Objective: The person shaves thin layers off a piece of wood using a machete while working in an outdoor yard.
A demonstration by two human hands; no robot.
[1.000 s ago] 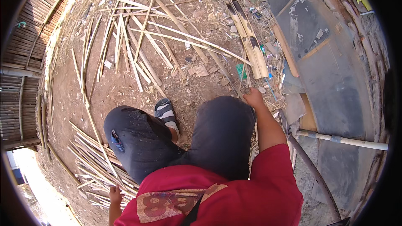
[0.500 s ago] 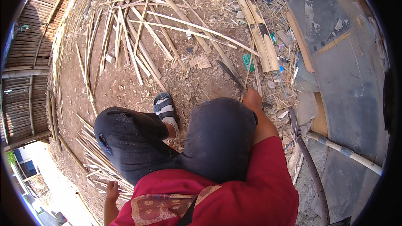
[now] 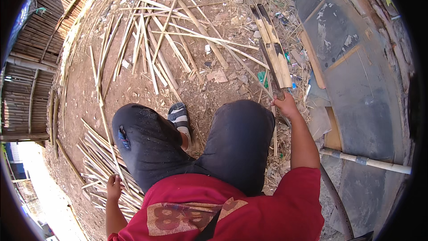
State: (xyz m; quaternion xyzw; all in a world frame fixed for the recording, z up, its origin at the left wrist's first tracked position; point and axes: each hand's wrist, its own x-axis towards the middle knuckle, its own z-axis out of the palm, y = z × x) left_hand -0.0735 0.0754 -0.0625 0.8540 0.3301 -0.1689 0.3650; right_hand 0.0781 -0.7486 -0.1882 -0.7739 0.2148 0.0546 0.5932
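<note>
My right hand (image 3: 286, 104) is closed round the handle of a machete (image 3: 270, 65), out to the right of my right knee. Its long dark blade points away from me, alongside two split bamboo pieces (image 3: 280, 58) with dark-stained inner faces. A thin bamboo strip runs close by the same hand. Low on the left, my left hand (image 3: 114, 187) hangs beside my thigh with its fingers loosely bent and apart, nothing visible in them. It is over or next to a pile of thin bamboo strips (image 3: 96, 160); I cannot tell whether it touches them.
More bamboo strips (image 3: 167, 40) lie crisscrossed on the dirt ahead. A woven bamboo wall (image 3: 26, 102) stands at left. Dark sheets (image 3: 352, 89) lie on the right, crossed by a pale pole (image 3: 383, 164). Small litter and a green scrap (image 3: 262, 78) lie near the split bamboo.
My right hand has moved right and outward from my knee, swinging the machete's blade toward the split bamboo. My left hand has risen slightly, and my knees have spread.
</note>
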